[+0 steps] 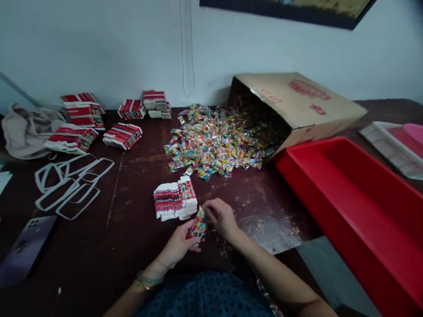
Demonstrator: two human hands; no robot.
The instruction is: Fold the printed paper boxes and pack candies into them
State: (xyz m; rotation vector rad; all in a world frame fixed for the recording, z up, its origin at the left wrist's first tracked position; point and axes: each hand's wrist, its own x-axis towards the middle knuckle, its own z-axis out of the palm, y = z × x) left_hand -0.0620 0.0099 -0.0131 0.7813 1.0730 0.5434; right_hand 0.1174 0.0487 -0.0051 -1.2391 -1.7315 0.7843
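My left hand (180, 243) grips a small printed candy box (198, 228), red with bright coloured dots, holding it tilted just above the table's near side. At the top of the box, my right hand (222, 218) has its fingers pinched on a small shiny candy packet (201, 212), partly hidden by the fingers and the box. A stack of flattened candy boxes (169, 200) lies right beyond my hands. Farther back spreads a heap of wrapped candy packets (214, 142), spilling from a tipped cardboard box (310, 100).
A red plastic tray (360, 203) stands on the right, with a white basket (389, 146) behind it. More bundles of flat boxes (122, 135) sit at the back left. Nearer are white bands (70, 185), a cloth (28, 131) and a phone (24, 251).
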